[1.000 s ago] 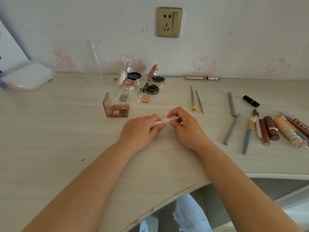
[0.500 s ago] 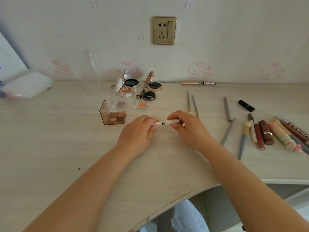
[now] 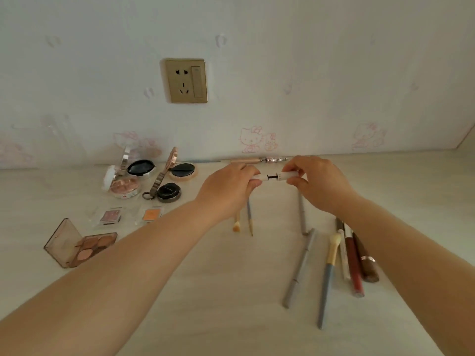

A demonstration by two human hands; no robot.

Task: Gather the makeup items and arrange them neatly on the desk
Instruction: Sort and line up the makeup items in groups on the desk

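Observation:
My left hand [image 3: 228, 187] and my right hand [image 3: 317, 182] hold a small white makeup tube [image 3: 279, 176] between them, raised above the desk near the wall. The tube is pulled partly apart, and a thin dark stem shows between its two white halves. My left hand grips one half, my right hand pinches the other. Open compacts [image 3: 128, 181] and eyeshadow palettes [image 3: 87, 246] lie at the left. Brushes [image 3: 249, 222], grey pencils [image 3: 299, 268] and lip glosses [image 3: 356, 265] lie at the right, partly hidden by my right forearm.
A pale wooden desk [image 3: 205, 304] meets a wall with cartoon cat stickers and a gold socket [image 3: 186, 80]. A pink pen-like item [image 3: 259, 160] lies along the wall behind my hands.
Both hands lifted the white tube off the desk and moved it away toward the wall. The two halves have come further apart. The camera view tilted upward.

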